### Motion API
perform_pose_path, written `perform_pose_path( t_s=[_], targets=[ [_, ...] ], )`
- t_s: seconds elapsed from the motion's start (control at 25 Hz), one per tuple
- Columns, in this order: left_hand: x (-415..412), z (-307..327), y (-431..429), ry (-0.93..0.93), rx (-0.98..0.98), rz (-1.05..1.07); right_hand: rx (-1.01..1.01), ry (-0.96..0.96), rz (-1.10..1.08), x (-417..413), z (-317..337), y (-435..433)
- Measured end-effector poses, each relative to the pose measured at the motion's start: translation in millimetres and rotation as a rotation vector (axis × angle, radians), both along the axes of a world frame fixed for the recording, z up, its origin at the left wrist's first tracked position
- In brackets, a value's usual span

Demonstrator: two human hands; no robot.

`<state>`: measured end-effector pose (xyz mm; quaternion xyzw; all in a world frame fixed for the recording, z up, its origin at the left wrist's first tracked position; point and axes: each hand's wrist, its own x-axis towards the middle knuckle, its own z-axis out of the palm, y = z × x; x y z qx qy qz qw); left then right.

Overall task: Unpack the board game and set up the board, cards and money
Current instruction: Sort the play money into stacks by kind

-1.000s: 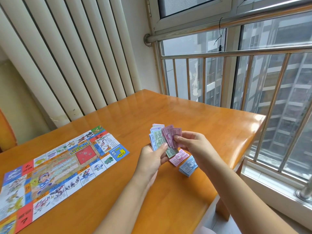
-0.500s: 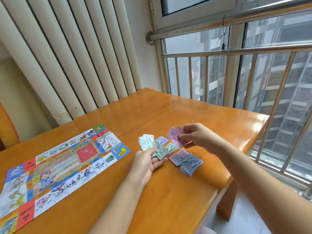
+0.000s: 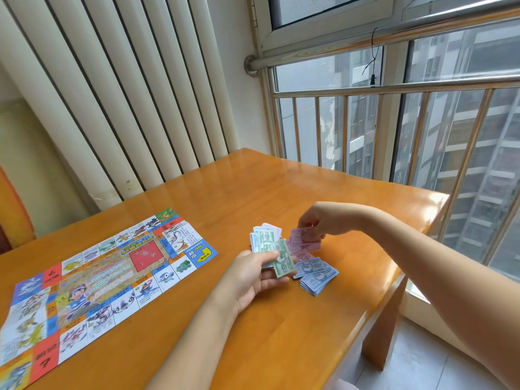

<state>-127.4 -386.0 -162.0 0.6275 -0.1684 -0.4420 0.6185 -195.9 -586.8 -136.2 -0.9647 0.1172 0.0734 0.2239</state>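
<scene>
Money-sorting time on the right half of the table (image 3: 281, 192), with the game board (image 3: 107, 274) unfolded flat, well off to the left. The left hand (image 3: 253, 274) has its grip curled round a fan of green and white notes (image 3: 270, 244), thumb on the front green one, low over the wood. The right hand (image 3: 323, 220) pinches a few pink notes (image 3: 305, 236) between thumb and fingertips, right over the pink pile (image 3: 304, 256); whether they touch it, I can't tell. Just beside that pile, on the person's side, lies the blue stack of 500s (image 3: 318, 274), a bit splayed and butting against the pinks. My read: the money is being sorted by colour, and these pinks belong on their own pile. The trick is to lower them square onto it so none slide across onto the blues. It's thin paper on a glossy table, so press the notes flat before the grip lets go, then tidy both stacks apart. No cards in view, so that part looks undone.
</scene>
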Motion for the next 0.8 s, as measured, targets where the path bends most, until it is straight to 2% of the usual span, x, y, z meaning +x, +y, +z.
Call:
perform_pose_path(
  t_s=[0.12,0.24,0.56,0.8],
  targets=[
    [-4.5,-4.7,-2.0,-0.114,0.066,-0.057,-0.011,0.033,0.02,-0.1,-4.8,0.3],
    [-5.9,-8.8,-1.7,-0.152,0.129,-0.101,-0.035,0.079,0.042,2.2,-9.0,2.9],
    [-3.1,-8.5,5.9,-0.055,0.095,-0.117,0.003,0.095,0.07,6.5,-10.4,1.0],
    [-3.4,-6.9,6.9,-0.071,0.107,-0.139,-0.035,0.033,0.093,6.2,-14.1,5.3]
  ],
)
